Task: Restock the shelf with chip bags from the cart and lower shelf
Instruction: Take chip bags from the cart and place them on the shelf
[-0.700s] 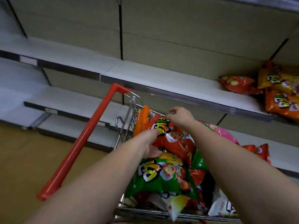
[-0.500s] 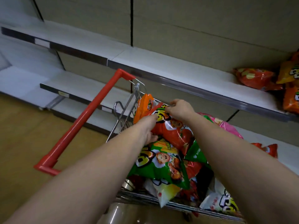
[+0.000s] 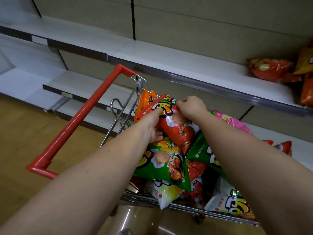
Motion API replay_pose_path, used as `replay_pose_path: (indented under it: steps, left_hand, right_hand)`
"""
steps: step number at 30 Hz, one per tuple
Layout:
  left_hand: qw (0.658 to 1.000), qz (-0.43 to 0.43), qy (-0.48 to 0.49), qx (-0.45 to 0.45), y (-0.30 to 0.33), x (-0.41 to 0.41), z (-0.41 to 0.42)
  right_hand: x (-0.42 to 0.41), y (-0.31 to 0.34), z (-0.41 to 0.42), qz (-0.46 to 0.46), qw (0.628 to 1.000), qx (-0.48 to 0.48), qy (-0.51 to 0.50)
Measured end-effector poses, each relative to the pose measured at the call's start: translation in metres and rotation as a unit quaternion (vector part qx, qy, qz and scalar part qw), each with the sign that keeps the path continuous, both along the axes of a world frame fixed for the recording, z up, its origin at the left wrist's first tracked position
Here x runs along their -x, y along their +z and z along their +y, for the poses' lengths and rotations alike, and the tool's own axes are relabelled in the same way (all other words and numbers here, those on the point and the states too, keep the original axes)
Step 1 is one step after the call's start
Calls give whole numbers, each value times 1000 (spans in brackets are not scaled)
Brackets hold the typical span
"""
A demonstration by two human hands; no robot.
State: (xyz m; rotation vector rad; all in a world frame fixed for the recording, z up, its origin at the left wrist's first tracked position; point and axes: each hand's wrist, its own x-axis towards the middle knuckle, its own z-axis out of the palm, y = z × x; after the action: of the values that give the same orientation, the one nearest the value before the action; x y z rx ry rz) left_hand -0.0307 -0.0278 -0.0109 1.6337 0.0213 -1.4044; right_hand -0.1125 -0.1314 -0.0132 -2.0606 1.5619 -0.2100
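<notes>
A wire cart [image 3: 125,106] with a red handle [image 3: 76,121] stands against the shelving, heaped with chip bags. On top lies a red chip bag [image 3: 177,131]. My left hand [image 3: 150,126] grips its left edge, thumb on the front and fingers curled underneath. My right hand [image 3: 191,107] pinches its top edge. Below it lie a green bag [image 3: 162,163], an orange bag [image 3: 145,100] at the cart's far corner, a pink bag [image 3: 232,121] to the right, and white bags [image 3: 227,199] near the front. The middle shelf [image 3: 186,65] is bare over the cart.
Red and orange chip bags [image 3: 269,68] lie at the right end of the middle shelf. A red bag [image 3: 284,146] rests on the lower shelf right of the cart. Bare lower shelves [image 3: 81,85] run left. Tan floor [image 3: 25,133] lies left of the cart.
The red bag has lifted slightly at its top. My left hand has closed further round its edge, and my right hand has taken its top edge in a pinch. The view has shifted left.
</notes>
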Motion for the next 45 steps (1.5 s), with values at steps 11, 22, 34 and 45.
replay_pose_path:
  steps: [11, 22, 34, 45]
  left_hand:
    - [961, -179, 119, 174, 62, -12, 5]
    - [934, -264, -19, 239, 94, -24, 9]
    - [878, -342, -247, 225, 67, 39, -17]
    - [862, -346, -320, 188, 42, 46, -24]
  right_hand:
    - [-11, 51, 20, -292, 951, -10, -96]
    - [25, 96, 39, -292, 955, 19, -43]
    - [176, 87, 55, 115, 992, -52, -23]
    - [165, 28, 44, 41, 992, -117, 0]
